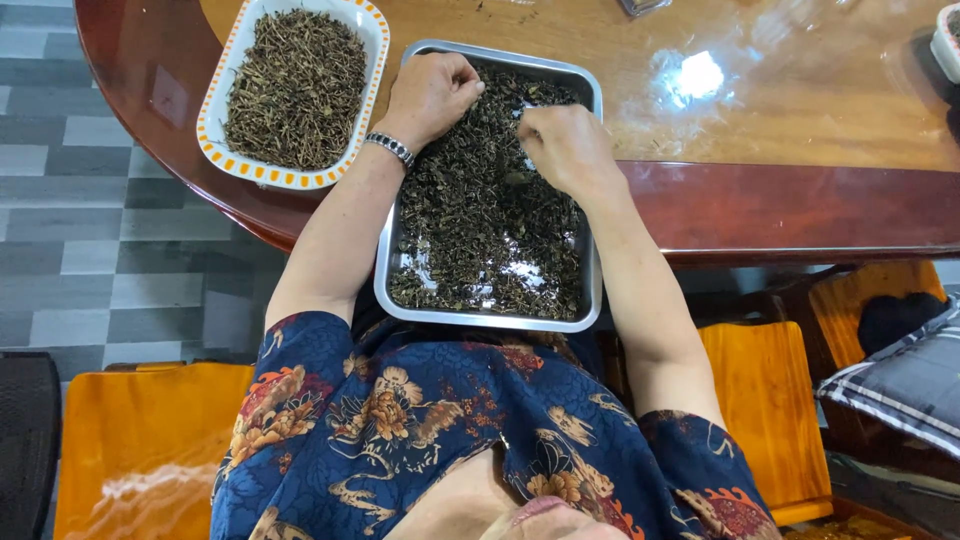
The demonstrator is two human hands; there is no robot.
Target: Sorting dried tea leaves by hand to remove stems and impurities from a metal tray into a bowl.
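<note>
The tray (392, 262) at the near table edge is bright, smooth metal, its rim catching light and its floor shining where bare. The dried herb (480, 220) in it is dark, matt and rough, a loose mass of crumpled leaves and bits. To the left, the oblong dish (216, 95) looks like glazed ceramic or hard plastic, white and glossy with an orange patterned rim; the dry stems (296, 85) in it are dull, brownish and twiggy. The table (780, 110) is polished wood, highly glossy, mirroring a lamp at far right. On the left wrist, the bracelet (391, 148) is linked metal. The chairs (765, 400) are lacquered orange wood. The dress (420, 420) is soft printed cloth.
</note>
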